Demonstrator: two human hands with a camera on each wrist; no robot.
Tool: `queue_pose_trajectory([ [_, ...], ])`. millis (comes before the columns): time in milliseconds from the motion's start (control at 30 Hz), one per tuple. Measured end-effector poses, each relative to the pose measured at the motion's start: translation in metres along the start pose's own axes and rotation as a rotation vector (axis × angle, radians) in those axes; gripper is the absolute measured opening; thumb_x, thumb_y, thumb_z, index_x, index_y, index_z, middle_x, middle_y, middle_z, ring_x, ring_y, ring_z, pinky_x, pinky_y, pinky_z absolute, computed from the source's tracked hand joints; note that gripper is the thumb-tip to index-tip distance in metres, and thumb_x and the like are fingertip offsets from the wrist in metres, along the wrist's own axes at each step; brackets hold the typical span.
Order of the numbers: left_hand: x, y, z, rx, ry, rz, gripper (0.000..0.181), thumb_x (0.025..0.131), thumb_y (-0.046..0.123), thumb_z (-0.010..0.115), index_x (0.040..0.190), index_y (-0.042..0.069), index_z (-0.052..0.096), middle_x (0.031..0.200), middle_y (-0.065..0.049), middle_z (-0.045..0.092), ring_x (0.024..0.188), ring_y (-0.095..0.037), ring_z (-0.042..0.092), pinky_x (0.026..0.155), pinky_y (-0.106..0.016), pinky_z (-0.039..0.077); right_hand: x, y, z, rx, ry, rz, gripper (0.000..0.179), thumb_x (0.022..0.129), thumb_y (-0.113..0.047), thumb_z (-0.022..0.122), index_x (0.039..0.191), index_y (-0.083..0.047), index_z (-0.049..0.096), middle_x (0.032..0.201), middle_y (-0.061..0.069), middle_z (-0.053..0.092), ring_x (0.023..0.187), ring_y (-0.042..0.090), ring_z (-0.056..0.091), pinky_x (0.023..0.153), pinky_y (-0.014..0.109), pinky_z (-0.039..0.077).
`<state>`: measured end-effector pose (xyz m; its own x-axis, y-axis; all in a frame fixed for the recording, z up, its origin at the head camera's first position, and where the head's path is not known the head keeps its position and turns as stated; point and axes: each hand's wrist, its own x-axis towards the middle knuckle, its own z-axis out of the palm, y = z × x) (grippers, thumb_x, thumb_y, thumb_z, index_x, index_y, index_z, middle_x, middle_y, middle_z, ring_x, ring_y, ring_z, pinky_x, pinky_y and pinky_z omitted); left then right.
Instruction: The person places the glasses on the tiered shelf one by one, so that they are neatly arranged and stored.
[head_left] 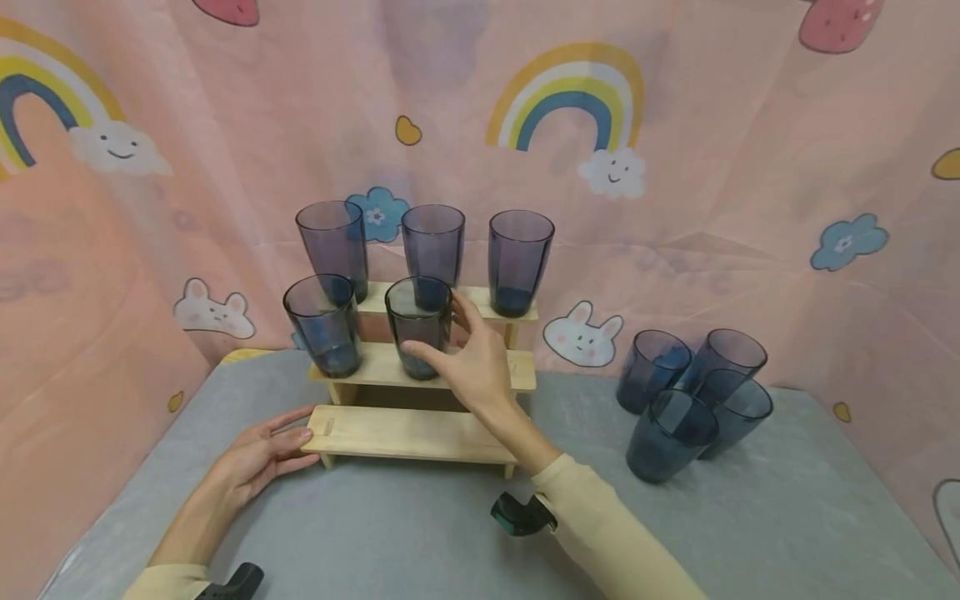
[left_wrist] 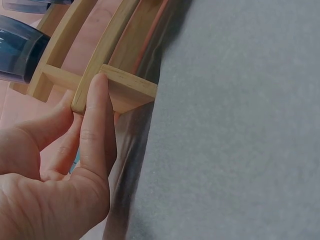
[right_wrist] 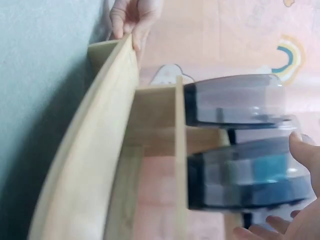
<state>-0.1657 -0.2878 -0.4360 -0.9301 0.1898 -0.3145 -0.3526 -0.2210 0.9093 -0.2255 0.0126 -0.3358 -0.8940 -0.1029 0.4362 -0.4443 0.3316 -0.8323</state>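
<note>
A three-step wooden display rack (head_left: 408,433) stands on the table. Its left end is held by my left hand (head_left: 258,458), thumb and fingers at the lowest step's edge; the left wrist view shows the fingers (left_wrist: 95,120) against the wood. On the middle step, a dark tinted glass tumbler (head_left: 418,333) stands upright. Around its right side is my right hand (head_left: 480,367), thumb across the front. In the right wrist view, the fingers (right_wrist: 277,225) look spread and apart from the glass. Left of it stands another tumbler (head_left: 326,329).
Three tumblers line the top step: left (head_left: 333,250), middle (head_left: 433,242) and right (head_left: 520,258). Several more tumblers (head_left: 671,437) cluster on the grey-covered table (head_left: 390,533) to the right. A pink patterned curtain (head_left: 720,167) hangs close behind the rack.
</note>
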Motion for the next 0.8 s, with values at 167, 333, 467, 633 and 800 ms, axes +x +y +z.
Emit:
queue_pose_trajectory([
  [167, 0.0, 0.0, -0.001, -0.011, -0.005, -0.001, 0.08, 0.098, 0.006, 0.06, 0.156, 0.0, 0.006, 0.112, 0.0, 0.061, 0.102, -0.016, 0.066, 0.092, -0.036, 0.056, -0.002, -0.009, -0.027, -0.019, -0.045, -0.062, 0.078, 0.079, -0.029, 0.084, 0.145, -0.01, 0.047, 0.144, 0.008, 0.051, 0.13, 0.026, 0.05, 0.1, 0.04, 0.052],
  [333, 0.0, 0.0, -0.002, -0.01, 0.0, -0.004, 0.081, 0.097, 0.007, 0.061, 0.157, 0.001, 0.007, 0.113, 0.001, 0.06, 0.103, -0.016, 0.066, 0.092, -0.036, 0.056, -0.004, -0.014, -0.056, -0.044, -0.132, -0.173, 0.073, 0.08, -0.019, 0.084, 0.143, -0.006, 0.049, 0.144, 0.01, 0.05, 0.131, 0.028, 0.048, 0.103, 0.04, 0.049],
  [467, -0.001, 0.0, -0.002, -0.01, 0.0, -0.004, 0.08, 0.097, 0.008, 0.061, 0.157, 0.001, 0.007, 0.114, 0.0, 0.06, 0.103, -0.016, 0.066, 0.092, -0.036, 0.056, -0.006, -0.017, -0.079, -0.082, -0.206, -0.212, 0.074, 0.081, -0.017, 0.083, 0.145, -0.008, 0.048, 0.145, 0.007, 0.048, 0.131, 0.027, 0.049, 0.102, 0.04, 0.051],
  [633, -0.001, 0.0, -0.002, -0.014, 0.007, -0.003, 0.079, 0.098, 0.007, 0.06, 0.157, 0.001, 0.007, 0.113, 0.0, 0.06, 0.102, -0.016, 0.066, 0.092, -0.036, 0.056, -0.013, -0.008, -0.107, -0.127, -0.222, -0.265, 0.076, 0.081, -0.014, 0.082, 0.147, -0.009, 0.044, 0.146, 0.009, 0.047, 0.128, 0.025, 0.051, 0.101, 0.04, 0.052],
  [800, 0.0, -0.001, -0.002, 0.009, 0.02, -0.001, 0.078, 0.098, 0.008, 0.06, 0.157, 0.001, 0.01, 0.118, -0.002, 0.057, 0.103, -0.016, 0.065, 0.093, -0.037, 0.056, -0.027, 0.013, -0.138, -0.231, -0.2, -0.275, 0.079, 0.079, -0.009, 0.083, 0.147, -0.009, 0.044, 0.147, 0.009, 0.046, 0.132, 0.026, 0.047, 0.101, 0.042, 0.051],
])
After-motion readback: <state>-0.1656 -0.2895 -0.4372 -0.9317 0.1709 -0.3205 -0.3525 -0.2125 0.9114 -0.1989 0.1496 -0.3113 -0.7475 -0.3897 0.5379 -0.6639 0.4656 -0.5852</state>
